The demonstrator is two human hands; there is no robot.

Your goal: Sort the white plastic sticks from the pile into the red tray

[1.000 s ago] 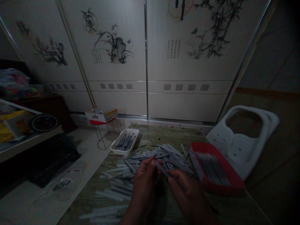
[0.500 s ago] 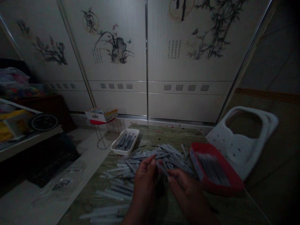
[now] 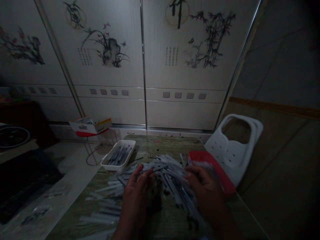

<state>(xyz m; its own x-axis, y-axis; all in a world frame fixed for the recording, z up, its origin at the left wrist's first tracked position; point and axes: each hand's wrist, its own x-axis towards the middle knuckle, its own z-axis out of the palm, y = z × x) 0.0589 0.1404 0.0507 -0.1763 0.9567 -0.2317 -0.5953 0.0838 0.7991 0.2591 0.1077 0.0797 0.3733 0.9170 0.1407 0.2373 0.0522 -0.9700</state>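
My left hand (image 3: 137, 186) hovers over the near side of a loose pile of slim, translucent pens (image 3: 167, 168), its fingers apart and nothing visible in them. At the pile's right side, my right hand (image 3: 203, 185) has thumb and fingers bent together; blur and dim light hide what they hold. Just behind it stands a red box (image 3: 222, 175) with many similar pens inside, partly covered by that hand. A white tray (image 3: 103, 163) of dark-tipped pens lies at the back left. More pens (image 3: 100, 218) are spread along the left of the table.
The green wood-patterned table (image 3: 167, 143) carries all of this. Behind its right edge leans a white folding chair (image 3: 232, 153). A printed cardboard box (image 3: 85, 126) rests on a red stool at the left, before white sliding doors (image 3: 180, 113). Plastic bags lie on the floor.
My hands have parted from the slim pen they held between them. The right one moved toward the red box, and the left one opened. The view has turned to the right.
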